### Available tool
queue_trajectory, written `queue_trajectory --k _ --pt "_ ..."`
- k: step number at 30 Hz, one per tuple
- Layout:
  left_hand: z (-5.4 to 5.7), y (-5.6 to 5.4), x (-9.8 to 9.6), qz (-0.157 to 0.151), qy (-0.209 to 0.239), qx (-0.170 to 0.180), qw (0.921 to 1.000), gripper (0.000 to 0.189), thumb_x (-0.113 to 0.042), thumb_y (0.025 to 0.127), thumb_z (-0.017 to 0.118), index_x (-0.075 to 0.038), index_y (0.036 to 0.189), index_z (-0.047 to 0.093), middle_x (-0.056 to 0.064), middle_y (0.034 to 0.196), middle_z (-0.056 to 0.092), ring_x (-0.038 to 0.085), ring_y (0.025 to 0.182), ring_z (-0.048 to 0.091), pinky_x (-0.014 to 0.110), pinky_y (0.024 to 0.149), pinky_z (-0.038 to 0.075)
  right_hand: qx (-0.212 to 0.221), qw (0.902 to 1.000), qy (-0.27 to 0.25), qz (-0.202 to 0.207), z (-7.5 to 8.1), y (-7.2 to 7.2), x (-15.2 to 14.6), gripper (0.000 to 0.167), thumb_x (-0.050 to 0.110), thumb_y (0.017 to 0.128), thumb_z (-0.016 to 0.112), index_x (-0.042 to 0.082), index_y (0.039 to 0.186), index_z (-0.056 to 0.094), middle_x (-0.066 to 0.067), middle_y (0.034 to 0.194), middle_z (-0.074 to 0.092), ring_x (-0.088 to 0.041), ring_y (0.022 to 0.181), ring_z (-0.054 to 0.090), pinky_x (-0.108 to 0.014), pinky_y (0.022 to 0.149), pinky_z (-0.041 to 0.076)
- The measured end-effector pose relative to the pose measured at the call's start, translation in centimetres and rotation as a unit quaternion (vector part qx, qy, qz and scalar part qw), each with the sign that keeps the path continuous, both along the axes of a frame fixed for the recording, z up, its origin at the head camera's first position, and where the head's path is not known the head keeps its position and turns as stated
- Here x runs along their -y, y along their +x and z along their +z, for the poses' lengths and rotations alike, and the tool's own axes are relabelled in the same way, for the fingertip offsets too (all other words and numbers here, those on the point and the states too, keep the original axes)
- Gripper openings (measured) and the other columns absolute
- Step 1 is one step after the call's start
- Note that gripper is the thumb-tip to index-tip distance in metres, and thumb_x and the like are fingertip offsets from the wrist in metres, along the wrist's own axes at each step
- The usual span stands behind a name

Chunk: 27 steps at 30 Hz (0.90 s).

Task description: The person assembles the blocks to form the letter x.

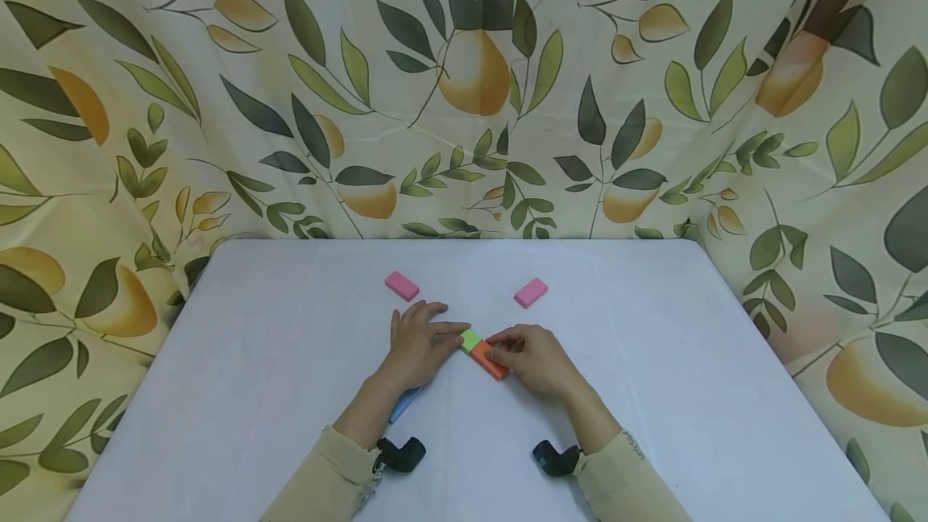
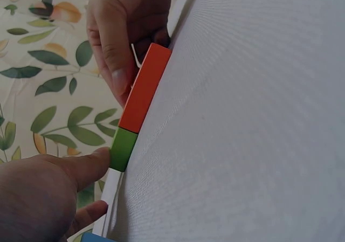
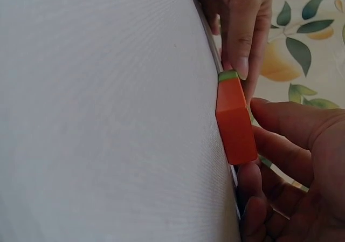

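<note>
Head view: midway between the side edges of the surface (image 1: 290, 361), the left hand (image 1: 420, 345), fingers extended, touches the green block (image 1: 470, 338), which abuts the orange block (image 1: 486, 357) pinched in the right hand (image 1: 540, 357).

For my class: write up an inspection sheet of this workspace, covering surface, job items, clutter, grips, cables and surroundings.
Surface: white cloth-covered table
Job items: green block end to end with orange block; left pink block and right pink block farther back, apart; blue block partly hidden by the left wrist
Clutter: nothing seen
Grips: left hand touches the green block; right hand pinches the orange block
Cables: nothing seen
Surroundings: leaf-and-fruit patterned fabric behind and on both sides
</note>
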State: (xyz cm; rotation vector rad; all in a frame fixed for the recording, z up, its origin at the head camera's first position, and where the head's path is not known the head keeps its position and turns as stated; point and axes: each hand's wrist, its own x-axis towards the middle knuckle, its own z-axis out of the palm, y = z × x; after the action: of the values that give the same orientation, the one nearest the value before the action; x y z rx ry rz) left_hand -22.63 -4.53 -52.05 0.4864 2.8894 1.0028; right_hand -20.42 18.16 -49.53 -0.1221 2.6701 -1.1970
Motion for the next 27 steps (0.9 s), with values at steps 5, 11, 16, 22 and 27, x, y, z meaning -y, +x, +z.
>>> queue_trajectory --k 5,11,16,22,27 --pt "0.05 0.04 0.0 0.001 0.003 0.0 1.0 0.03 -0.039 0.101 0.065 -0.036 0.13 0.073 0.008 0.156 0.05 0.04 0.156 0.025 0.074 0.121 0.002 -0.002 1.0 0.003 0.001 0.05 0.03 0.0 0.017 0.025 0.092 0.078 0.022 0.109 0.081 0.006 0.088 0.069 -0.014 0.083 0.058 -0.032 0.075 0.047" --pt "0.05 0.04 0.06 -0.002 0.003 0.0 1.0 0.031 -0.039 0.101 0.065 -0.035 0.131 0.073 0.008 0.156 0.05 0.04 0.155 0.025 0.074 0.121 0.003 -0.001 1.0 0.002 0.002 0.08 0.04 -0.03 0.017 0.025 0.092 0.078 0.022 0.109 0.081 0.005 0.087 0.069 -0.014 0.083 0.058 -0.032 0.075 0.046" --pt "0.08 0.07 0.09 -0.005 0.005 -0.003 1.0 0.031 -0.038 0.101 0.066 -0.034 0.131 0.073 0.009 0.155 0.05 0.041 0.154 0.026 0.076 0.12 0.004 -0.003 1.0 0.003 0.0 0.07 0.07 -0.04 0.017 0.025 0.092 0.078 0.022 0.109 0.081 0.005 0.087 0.069 -0.014 0.083 0.058 -0.032 0.076 0.046" --pt "0.15 0.07 0.08 -0.005 0.006 -0.002 1.0 0.031 -0.039 0.101 0.065 -0.034 0.131 0.073 0.008 0.156 0.05 0.041 0.155 0.025 0.075 0.121 0.003 -0.003 1.0 0.003 0.0 0.08 0.12 -0.06 0.017 0.025 0.092 0.078 0.022 0.109 0.081 0.005 0.087 0.069 -0.015 0.083 0.058 -0.032 0.075 0.046" --pt "0.24 0.09 0.09 -0.004 0.008 -0.006 0.9999 0.03 -0.038 0.101 0.065 -0.034 0.13 0.074 0.009 0.155 0.051 0.042 0.154 0.026 0.075 0.12 0.004 -0.003 1.0 -0.001 -0.002 0.08 0.16 -0.04 0.017 0.024 0.092 0.078 0.022 0.109 0.081 0.005 0.087 0.069 -0.015 0.083 0.058 -0.032 0.074 0.046"
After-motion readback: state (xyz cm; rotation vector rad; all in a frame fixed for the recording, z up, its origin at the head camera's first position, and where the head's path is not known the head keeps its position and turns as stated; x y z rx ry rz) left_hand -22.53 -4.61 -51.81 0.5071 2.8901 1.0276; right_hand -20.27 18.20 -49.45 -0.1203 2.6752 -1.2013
